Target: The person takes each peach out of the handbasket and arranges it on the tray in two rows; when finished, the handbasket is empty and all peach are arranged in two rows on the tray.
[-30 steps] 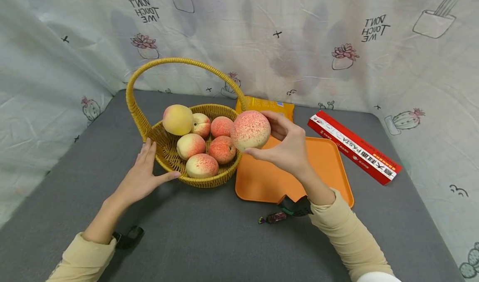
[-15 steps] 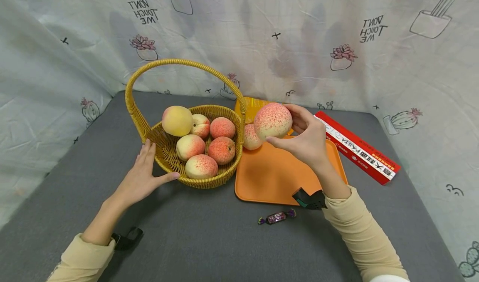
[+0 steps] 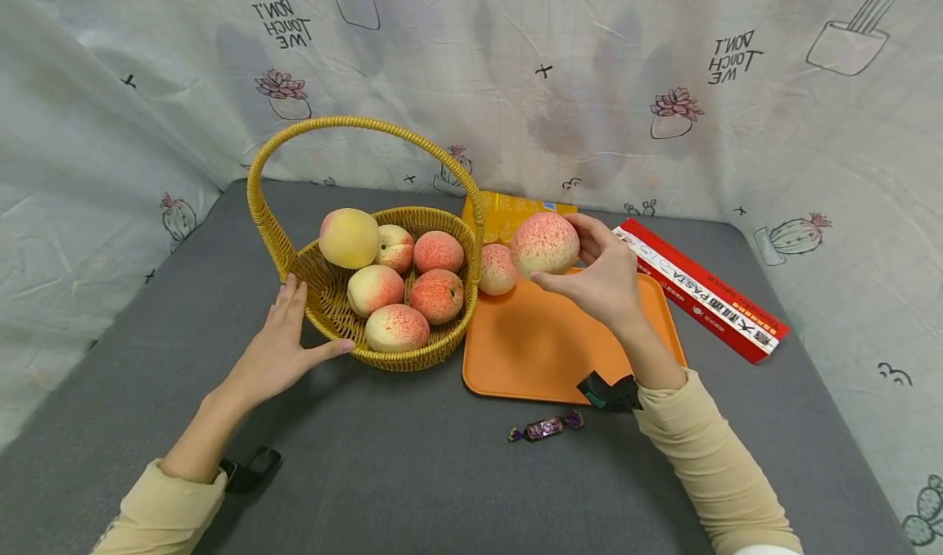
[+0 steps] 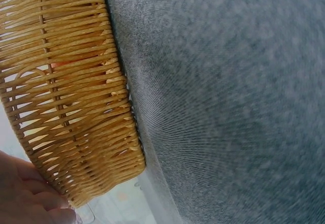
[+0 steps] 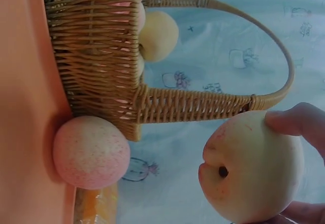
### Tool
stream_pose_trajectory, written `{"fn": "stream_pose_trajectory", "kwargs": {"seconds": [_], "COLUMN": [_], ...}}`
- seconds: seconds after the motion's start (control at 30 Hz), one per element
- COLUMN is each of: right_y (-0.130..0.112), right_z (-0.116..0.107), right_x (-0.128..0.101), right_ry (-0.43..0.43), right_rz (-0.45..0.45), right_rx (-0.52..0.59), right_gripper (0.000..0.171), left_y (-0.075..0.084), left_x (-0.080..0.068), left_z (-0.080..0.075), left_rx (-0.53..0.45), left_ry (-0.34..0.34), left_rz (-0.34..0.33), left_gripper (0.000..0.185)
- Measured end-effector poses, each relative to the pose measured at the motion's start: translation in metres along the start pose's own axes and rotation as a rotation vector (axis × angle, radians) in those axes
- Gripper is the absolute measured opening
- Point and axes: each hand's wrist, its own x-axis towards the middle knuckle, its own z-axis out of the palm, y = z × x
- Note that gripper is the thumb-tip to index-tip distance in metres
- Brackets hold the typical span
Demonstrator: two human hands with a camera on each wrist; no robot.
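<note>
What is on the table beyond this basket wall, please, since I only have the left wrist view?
Observer: The wicker basket holds six peaches; an orange tray lies just right of it.
Operator: Thank you. Is anything on the tray?
Observer: One peach on the tray sits at its far left corner, beside the basket.
Operator: And what is the right hand doing?
Observer: The right hand holds another peach in a fingertip grip above the tray's far edge, not yet set down.
Operator: Is my left hand gripping the basket?
Observer: No, the left hand rests flat against the basket's near side, fingers straight.
</note>
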Motion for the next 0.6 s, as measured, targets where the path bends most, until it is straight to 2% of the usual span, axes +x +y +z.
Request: {"fn": "stream_pose_trajectory", "kwargs": {"seconds": [0.23, 0.6], "right_y": [0.01, 0.032], "right_z": [0.003, 0.007], "right_x": [0.004, 0.006], "right_ry": [-0.006, -0.034], "right_rz": [0.06, 0.161], "right_rx": [0.002, -0.08], "right_gripper": [0.072, 0.071], "left_y": [-0.001, -0.001], "left_x": [-0.002, 0.0], "left_z": [0.001, 0.001], "left_rx": [-0.008, 0.004], "left_ry": [0.001, 0.001], "left_rz": [0.0, -0.002], "left_gripper": [0.117, 0.117]}}
